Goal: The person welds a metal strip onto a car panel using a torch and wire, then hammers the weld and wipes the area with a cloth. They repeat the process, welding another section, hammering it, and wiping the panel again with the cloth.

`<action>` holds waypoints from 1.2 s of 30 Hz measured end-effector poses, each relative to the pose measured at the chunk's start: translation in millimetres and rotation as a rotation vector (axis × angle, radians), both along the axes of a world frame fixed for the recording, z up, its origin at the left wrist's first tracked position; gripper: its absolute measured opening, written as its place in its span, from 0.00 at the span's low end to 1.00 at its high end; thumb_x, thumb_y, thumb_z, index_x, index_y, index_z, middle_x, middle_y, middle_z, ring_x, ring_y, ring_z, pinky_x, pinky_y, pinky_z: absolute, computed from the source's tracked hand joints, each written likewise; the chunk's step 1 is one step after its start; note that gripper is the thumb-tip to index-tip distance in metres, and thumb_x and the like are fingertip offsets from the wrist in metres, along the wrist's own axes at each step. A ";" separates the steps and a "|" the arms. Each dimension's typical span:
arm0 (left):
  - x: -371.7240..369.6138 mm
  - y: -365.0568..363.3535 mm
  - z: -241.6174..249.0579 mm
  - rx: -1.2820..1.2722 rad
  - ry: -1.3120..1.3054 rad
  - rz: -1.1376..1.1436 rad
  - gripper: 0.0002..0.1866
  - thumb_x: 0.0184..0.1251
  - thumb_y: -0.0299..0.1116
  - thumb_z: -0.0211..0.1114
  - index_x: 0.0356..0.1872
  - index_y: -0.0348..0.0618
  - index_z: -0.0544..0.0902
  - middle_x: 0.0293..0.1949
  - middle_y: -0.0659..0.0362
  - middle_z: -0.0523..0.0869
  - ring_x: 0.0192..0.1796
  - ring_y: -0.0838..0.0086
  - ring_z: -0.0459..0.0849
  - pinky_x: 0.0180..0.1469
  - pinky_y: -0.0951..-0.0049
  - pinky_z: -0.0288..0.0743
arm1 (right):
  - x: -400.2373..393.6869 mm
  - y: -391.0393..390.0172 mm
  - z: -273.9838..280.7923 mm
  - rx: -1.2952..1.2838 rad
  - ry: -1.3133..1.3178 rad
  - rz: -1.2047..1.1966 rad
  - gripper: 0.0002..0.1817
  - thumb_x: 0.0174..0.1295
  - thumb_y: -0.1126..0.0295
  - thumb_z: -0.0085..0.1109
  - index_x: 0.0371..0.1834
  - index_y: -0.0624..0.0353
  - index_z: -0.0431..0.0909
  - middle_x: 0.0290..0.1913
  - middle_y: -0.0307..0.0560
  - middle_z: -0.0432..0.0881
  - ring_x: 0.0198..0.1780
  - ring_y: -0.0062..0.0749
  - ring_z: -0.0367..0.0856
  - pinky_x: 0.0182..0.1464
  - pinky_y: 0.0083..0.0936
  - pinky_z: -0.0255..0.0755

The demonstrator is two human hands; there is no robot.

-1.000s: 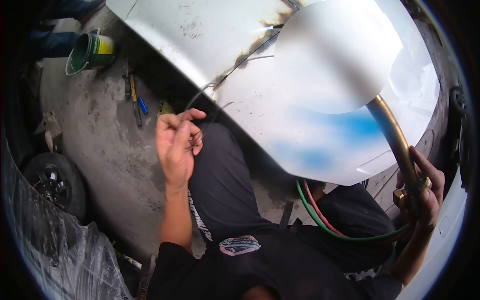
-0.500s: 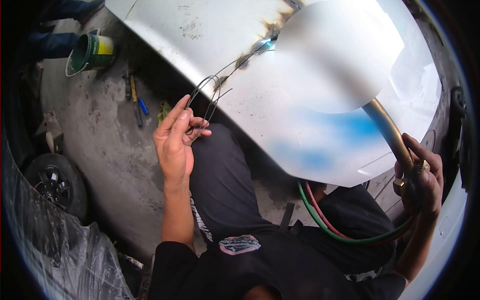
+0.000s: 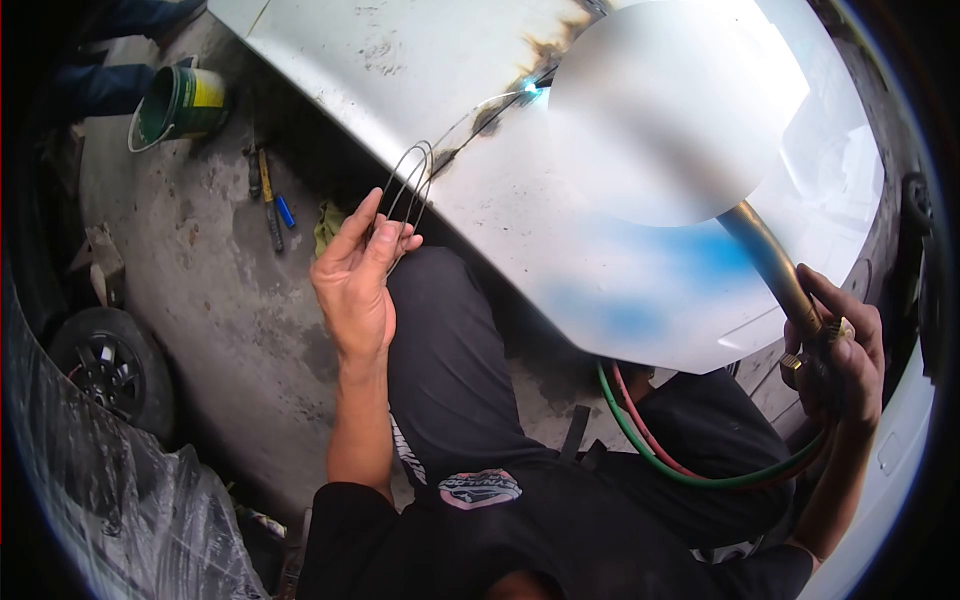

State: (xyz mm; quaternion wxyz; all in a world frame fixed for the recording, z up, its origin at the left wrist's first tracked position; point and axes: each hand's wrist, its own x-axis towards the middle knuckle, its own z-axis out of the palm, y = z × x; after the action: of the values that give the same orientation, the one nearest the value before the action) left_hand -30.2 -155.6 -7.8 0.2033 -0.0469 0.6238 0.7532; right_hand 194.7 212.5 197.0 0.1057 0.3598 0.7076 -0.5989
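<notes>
L hand (image 3: 355,285) pinches looped wire (image 3: 408,180) btwn thumb & fingers, above knee; wire's far end meets bright spot (image 3: 530,88) on white panel (image 3: 380,75), by scorched seam. R hand (image 3: 845,350), far right, wrapped round brass torch (image 3: 770,260) w/ green & red hoses (image 3: 655,455).

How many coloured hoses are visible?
2: a curved green hose and a curved red hose, side by side between the white metal panel and right hand; more may be hidden.

Panel (image 3: 340,70) white (blue smudges (image 3: 705,250), brown scorching (image 3: 485,122) too); torch (image 3: 768,255) brassy; hoses (image 3: 628,433) green, red.
</notes>
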 end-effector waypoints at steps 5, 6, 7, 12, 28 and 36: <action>-0.3 0.5 -4.7 -0.028 0.025 -0.020 0.21 0.76 0.24 0.68 0.67 0.28 0.80 0.44 0.56 0.89 0.45 0.69 0.91 0.54 0.62 0.91 | -0.3 -3.0 0.1 0.000 -0.001 0.006 0.48 0.56 0.42 0.67 0.72 0.72 0.76 0.30 0.51 0.84 0.29 0.26 0.83 0.34 0.20 0.74; -0.5 0.7 -5.1 -0.029 0.029 -0.026 0.21 0.76 0.24 0.68 0.67 0.28 0.80 0.44 0.56 0.89 0.46 0.68 0.91 0.53 0.62 0.91 | -0.7 -3.8 0.8 0.003 -0.011 -0.002 0.48 0.56 0.42 0.67 0.72 0.72 0.76 0.30 0.51 0.84 0.29 0.26 0.83 0.34 0.20 0.74; -0.7 0.9 -5.4 -0.031 0.033 -0.031 0.21 0.76 0.24 0.68 0.67 0.28 0.80 0.43 0.56 0.89 0.46 0.68 0.91 0.53 0.62 0.91 | -1.1 -3.9 0.9 0.004 -0.015 -0.006 0.48 0.56 0.42 0.67 0.72 0.72 0.76 0.30 0.51 0.84 0.29 0.26 0.83 0.34 0.20 0.74; -0.8 1.5 -6.7 -0.034 0.036 -0.041 0.21 0.76 0.24 0.68 0.67 0.28 0.80 0.43 0.56 0.88 0.46 0.69 0.91 0.53 0.62 0.91 | -2.4 -4.4 0.3 0.014 -0.020 -0.008 0.49 0.56 0.42 0.67 0.72 0.72 0.75 0.30 0.51 0.84 0.30 0.27 0.83 0.35 0.21 0.74; -0.8 4.3 -6.7 -0.040 0.047 -0.056 0.22 0.77 0.24 0.67 0.67 0.26 0.79 0.43 0.55 0.88 0.45 0.70 0.91 0.54 0.62 0.91 | -5.4 -3.4 -2.8 -0.019 -0.032 -0.021 0.49 0.56 0.43 0.67 0.72 0.73 0.75 0.31 0.51 0.84 0.31 0.27 0.83 0.36 0.21 0.74; -0.3 2.8 -8.3 -0.049 0.049 -0.059 0.22 0.76 0.24 0.68 0.67 0.26 0.79 0.43 0.55 0.89 0.45 0.70 0.91 0.54 0.63 0.91 | -2.2 -0.7 -6.2 0.000 -0.009 -0.010 0.49 0.56 0.42 0.67 0.72 0.73 0.75 0.31 0.50 0.84 0.32 0.27 0.82 0.37 0.22 0.74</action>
State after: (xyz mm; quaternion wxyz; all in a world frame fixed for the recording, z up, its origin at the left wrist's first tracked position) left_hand -30.5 -152.8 -16.1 0.2087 -0.0150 0.6479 0.7324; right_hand 192.5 211.8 190.8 0.1058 0.3660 0.7054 -0.5978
